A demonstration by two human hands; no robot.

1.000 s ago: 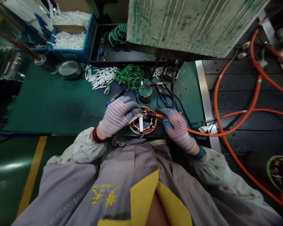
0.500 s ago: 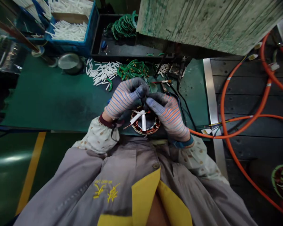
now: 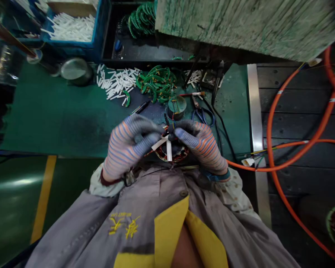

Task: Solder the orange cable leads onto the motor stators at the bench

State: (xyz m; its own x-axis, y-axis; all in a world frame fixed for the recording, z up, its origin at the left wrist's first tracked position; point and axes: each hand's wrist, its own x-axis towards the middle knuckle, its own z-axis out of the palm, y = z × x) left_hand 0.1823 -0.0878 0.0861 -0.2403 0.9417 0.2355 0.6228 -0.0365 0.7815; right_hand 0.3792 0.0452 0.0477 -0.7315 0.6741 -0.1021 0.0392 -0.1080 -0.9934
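Observation:
Both my hands wear striped, grey-stained knit gloves above a round motor stator [image 3: 181, 155] with copper windings. Two white insulating sleeves [image 3: 169, 150] lie crossed over its opening. My left hand [image 3: 125, 143] curves in from the left, thumb and fingertips drawn together at the upper end of the slanted sleeve; what lies between them is hidden. My right hand [image 3: 202, 143] pinches thin dark wire leads [image 3: 171, 128] above the stator's far rim. The stator sits at the bench's near edge, partly covered by my fingers.
Beyond my hands are a small round tin [image 3: 176, 108], blue-handled scissors [image 3: 203, 115], a black marker [image 3: 140, 107], green circuit boards [image 3: 158, 83] and loose white tubes [image 3: 117, 82]. A blue bin [image 3: 97, 29] stands back left. An orange cable [image 3: 270, 130] loops at right.
My left hand has moved left and down, away from the right hand's fingertips. My right hand has lowered slightly, still pinching. The tin, scissors and marker have come into clearer view.

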